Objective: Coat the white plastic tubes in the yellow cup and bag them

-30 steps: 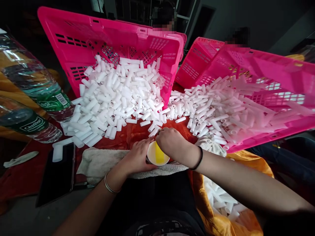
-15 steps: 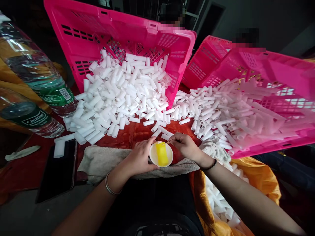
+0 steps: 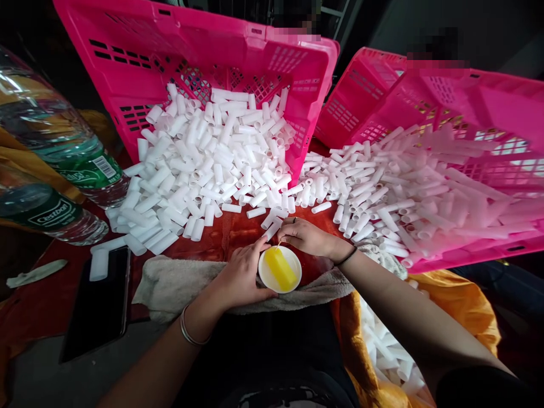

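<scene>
My left hand (image 3: 242, 276) is curled round the side of a small white bowl (image 3: 294, 262), its thumb along the near rim. A yellow ice pop (image 3: 281, 270) slants across the inside of the bowl. From its far end a thin stick (image 3: 279, 242) rises, pinched in the fingers of my right hand (image 3: 306, 237). Just beyond the bowl lie a few short white plastic tubes (image 3: 272, 228). A grey towel (image 3: 178, 283) stretches along the table edge beneath my left wrist and the bowl.
Two pink crates (image 3: 238, 42) (image 3: 510, 102) lie tipped, spilling white tubes onto the red cloth (image 3: 229, 235). Two water bottles (image 3: 89, 170) (image 3: 55, 212) stand at left, near a dark phone or tablet (image 3: 96, 311). An orange sack (image 3: 463, 300) of tubes is at lower right.
My right hand has moved slightly left and away from me, swinging the stick leftward. The ice pop has turned from nearly upright in view to a diagonal slant in the bowl.
</scene>
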{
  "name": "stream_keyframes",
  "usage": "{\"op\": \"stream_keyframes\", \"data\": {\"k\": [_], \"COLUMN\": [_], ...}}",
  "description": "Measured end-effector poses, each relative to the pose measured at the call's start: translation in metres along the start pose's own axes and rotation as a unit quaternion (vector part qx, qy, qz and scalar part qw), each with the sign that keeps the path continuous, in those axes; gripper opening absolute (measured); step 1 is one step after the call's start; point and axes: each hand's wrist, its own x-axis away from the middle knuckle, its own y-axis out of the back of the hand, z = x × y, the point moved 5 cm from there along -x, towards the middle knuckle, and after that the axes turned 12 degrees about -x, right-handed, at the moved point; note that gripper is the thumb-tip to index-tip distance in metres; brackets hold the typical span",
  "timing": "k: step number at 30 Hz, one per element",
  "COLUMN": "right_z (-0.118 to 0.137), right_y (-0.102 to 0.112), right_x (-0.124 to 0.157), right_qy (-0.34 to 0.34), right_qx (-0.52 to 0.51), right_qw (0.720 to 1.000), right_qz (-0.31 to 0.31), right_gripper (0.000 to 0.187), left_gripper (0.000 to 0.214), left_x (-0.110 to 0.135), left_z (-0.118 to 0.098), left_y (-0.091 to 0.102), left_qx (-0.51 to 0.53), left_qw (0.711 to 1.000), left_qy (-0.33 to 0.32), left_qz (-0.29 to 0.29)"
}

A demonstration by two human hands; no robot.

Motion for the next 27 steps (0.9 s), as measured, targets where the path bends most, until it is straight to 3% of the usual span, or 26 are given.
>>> {"op": "stream_keyframes", "data": {"k": [4,8,11,16,19,24,27], "right_z": [-0.009,-0.006,0.006,0.033,0.051,0.067,0.065], "right_y": [0.009,0.017,0.02,0.024,0.013,-0.026,-0.044], "right_x": [0.002,0.012,0.026,0.061,0.082,0.102,0.105], "right_qy": [-0.019,-0.046,-0.044,-0.065,-0.099,-0.187,-0.21], "right_qx": [0.02,0.024,0.051,0.096,0.127,0.169,0.162], "right_qw": [1.0,0.998,0.995,0.966,0.947,0.936,0.93], "right_qz": [0.007,-0.023,-0.077,-0.233,-0.278,-0.245,-0.254], "right_gripper": [0.019,0.02,0.019,0.015,0.015,0.018,0.021], "left_gripper": [0.128,0.127,0.125,0.125,0.124,0.125,0.124], "left_x": [-0.001,-0.001,-0.001,0.001,0.001,0.001,0.002], "left_z": [0.0,-0.001,-0.002,-0.002,-0.002,-0.002,-0.004], "left_y": [-0.001,0.001,0.002,0.001,0.0,0.001,0.003], "left_qx": [-0.003,-0.002,-0.005,-0.01,-0.015,-0.02,-0.017], "left_qw": [1.0,1.0,1.0,1.0,1.0,1.0,1.0], "left_qy": [0.001,0.009,0.01,0.005,-0.001,-0.008,-0.009], "left_qz": [0.002,0.009,0.014,0.011,0.01,-0.001,-0.009]}}
